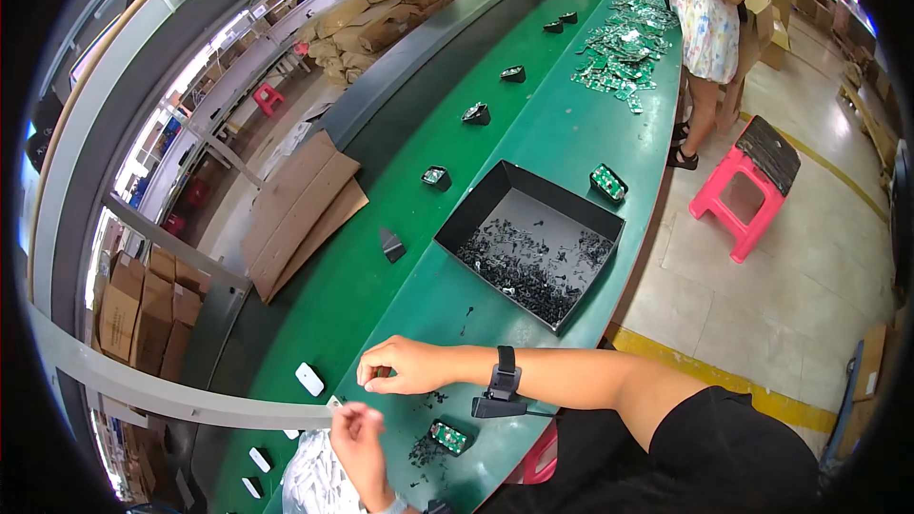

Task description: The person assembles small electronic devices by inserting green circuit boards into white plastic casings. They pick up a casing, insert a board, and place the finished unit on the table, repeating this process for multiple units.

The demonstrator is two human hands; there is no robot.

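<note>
Left hand (359, 440) and right hand (407, 365) hover apart, both curled, whether gripping anything I can't tell; board (449, 436) lies near on bench (419, 306), tray (562, 202) beyond, presumably for easy reach.

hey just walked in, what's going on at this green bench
Someone seated at the green bench has both bare hands close together; whether either holds anything is unclear. The left hand is above a heap of pale, shiny pieces, the right hand just beyond it. A circuit board in a black housing lies nearby. Farther along sits a black tray of small black parts, and a co-worker stands beside piled circuit boards.
</note>
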